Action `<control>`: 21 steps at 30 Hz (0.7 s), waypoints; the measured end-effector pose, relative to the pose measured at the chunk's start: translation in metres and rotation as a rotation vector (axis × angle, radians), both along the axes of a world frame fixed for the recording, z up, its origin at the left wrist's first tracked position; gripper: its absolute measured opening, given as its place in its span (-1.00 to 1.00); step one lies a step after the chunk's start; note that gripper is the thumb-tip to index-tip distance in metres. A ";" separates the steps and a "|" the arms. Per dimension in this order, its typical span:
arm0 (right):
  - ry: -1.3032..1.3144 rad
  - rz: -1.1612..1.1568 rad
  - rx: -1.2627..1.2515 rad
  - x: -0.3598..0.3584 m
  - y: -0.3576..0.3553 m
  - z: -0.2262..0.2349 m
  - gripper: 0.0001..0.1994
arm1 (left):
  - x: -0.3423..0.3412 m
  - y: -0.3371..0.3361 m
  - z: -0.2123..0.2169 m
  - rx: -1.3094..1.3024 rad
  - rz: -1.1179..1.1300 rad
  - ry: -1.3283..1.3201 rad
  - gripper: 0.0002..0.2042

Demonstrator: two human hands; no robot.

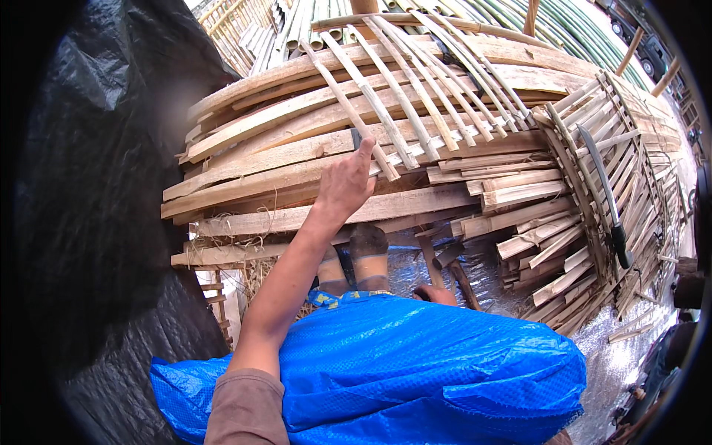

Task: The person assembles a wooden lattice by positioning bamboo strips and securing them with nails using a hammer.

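My left hand (pixel 346 180) reaches up from a brown sleeve over a stack of rough wooden planks. Its fingers are curled at the left end of a pale crosswise bamboo strip (pixel 409 157), with the index finger against the leftmost of several slender bamboo slats (pixel 383 111). These slats lie side by side, slanting across the planks, their near ends along the crosswise strip. A small dark piece (pixel 356 139) shows beside the fingertip. Lower down, my right hand (pixel 439 296) is partly covered by the blue plastic sheet (pixel 415 356) over my lap; its fingers are mostly hidden.
Split bamboo pieces (pixel 523 196) are piled at right, beside a slatted bamboo panel (pixel 638 163). A long blade with a black handle (pixel 620 241) lies on that panel. Black sheeting (pixel 126 185) hangs at left. Green poles (pixel 512 26) lie at the back.
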State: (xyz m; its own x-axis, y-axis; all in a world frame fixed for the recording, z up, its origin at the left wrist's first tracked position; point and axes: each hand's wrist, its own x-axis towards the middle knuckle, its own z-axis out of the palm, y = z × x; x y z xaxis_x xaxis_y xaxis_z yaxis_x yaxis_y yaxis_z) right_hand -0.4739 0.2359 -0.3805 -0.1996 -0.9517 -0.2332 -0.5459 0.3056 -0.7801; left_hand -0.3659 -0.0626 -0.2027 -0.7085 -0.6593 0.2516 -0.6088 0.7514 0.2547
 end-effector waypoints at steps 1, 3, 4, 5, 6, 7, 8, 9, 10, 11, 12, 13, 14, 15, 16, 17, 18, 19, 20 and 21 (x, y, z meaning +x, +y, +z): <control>-0.001 -0.001 -0.003 0.000 0.000 0.000 -0.73 | 0.001 -0.001 -0.003 -0.009 -0.006 0.008 -0.32; -0.005 -0.008 -0.002 0.000 -0.001 0.002 -0.73 | 0.002 -0.003 -0.007 -0.027 -0.018 0.026 -0.31; -0.009 -0.014 0.002 0.001 -0.001 0.008 -0.73 | 0.002 -0.004 -0.009 -0.036 -0.024 0.035 -0.30; -0.013 -0.021 0.006 0.001 -0.002 0.010 -0.74 | 0.003 -0.005 -0.011 -0.045 -0.030 0.045 -0.30; -0.010 -0.022 -0.005 0.001 -0.002 0.011 -0.74 | 0.002 -0.005 -0.012 -0.046 -0.030 0.046 -0.30; -0.006 -0.024 -0.015 0.001 -0.002 0.011 -0.74 | 0.002 -0.005 -0.013 -0.048 -0.031 0.047 -0.31; -0.003 -0.025 -0.026 0.001 -0.001 0.011 -0.74 | 0.002 -0.005 -0.013 -0.050 -0.031 0.048 -0.32; -0.007 -0.024 -0.022 0.001 -0.001 0.010 -0.74 | 0.002 -0.004 -0.011 -0.044 -0.027 0.032 -0.32; -0.011 -0.023 -0.018 0.001 -0.001 0.010 -0.74 | 0.001 -0.003 -0.007 -0.038 -0.023 0.016 -0.32; -0.015 -0.023 -0.014 0.001 -0.001 0.010 -0.74 | 0.000 -0.002 -0.005 -0.032 -0.019 0.001 -0.32; -0.015 -0.019 -0.007 0.000 -0.001 0.010 -0.74 | 0.001 -0.003 -0.006 -0.038 -0.019 0.011 -0.33; -0.015 -0.015 0.000 0.000 -0.002 0.010 -0.74 | 0.001 -0.003 -0.008 -0.043 -0.019 0.022 -0.34; -0.016 -0.012 0.008 0.000 -0.002 0.010 -0.74 | 0.002 -0.004 -0.009 -0.049 -0.019 0.033 -0.35; -0.013 -0.012 0.006 0.000 -0.002 0.011 -0.74 | 0.002 -0.004 -0.012 -0.042 -0.005 0.047 -0.35; -0.009 -0.011 0.005 0.000 -0.002 0.011 -0.74 | 0.002 -0.004 -0.014 -0.035 0.010 0.062 -0.36; -0.006 -0.011 0.004 0.000 -0.002 0.012 -0.75 | 0.002 -0.004 -0.015 -0.029 0.025 0.077 -0.36; 0.006 -0.008 -0.007 0.000 -0.002 0.011 -0.74 | 0.001 -0.004 -0.015 0.013 0.064 0.040 -0.38; 0.018 -0.005 -0.017 -0.001 -0.002 0.010 -0.74 | 0.002 -0.004 -0.015 0.056 0.102 0.004 -0.41; 0.030 -0.003 -0.027 -0.002 -0.002 0.008 -0.74 | 0.003 -0.005 -0.015 0.098 0.141 -0.034 -0.42; 0.014 -0.008 -0.032 -0.003 -0.001 0.006 -0.74 | 0.008 -0.007 -0.018 0.147 0.102 -0.047 -0.43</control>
